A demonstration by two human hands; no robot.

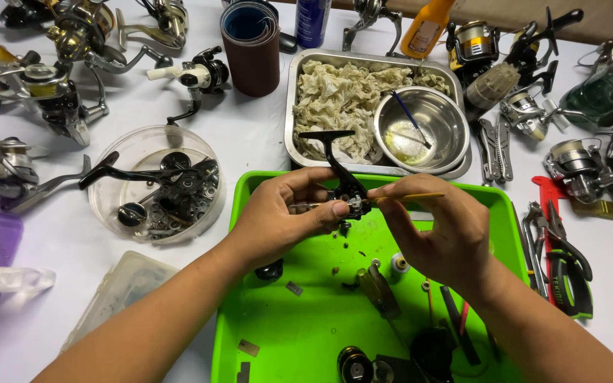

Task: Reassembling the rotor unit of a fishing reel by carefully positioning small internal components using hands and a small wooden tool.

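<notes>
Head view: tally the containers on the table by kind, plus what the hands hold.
Green tray: 1
Steel pan: 1
Steel bowl: 1
Clear round tub: 1
Clear flat box: 1
Black reel body, left hand: 1
Thin brush, right hand: 1
Total: 7

Reel body (349, 193) between both hands

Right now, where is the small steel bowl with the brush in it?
In the head view, the steel bowl sits upper right of centre, inside the metal tray beside the crumpled rags, just beyond the green tray.
</notes>
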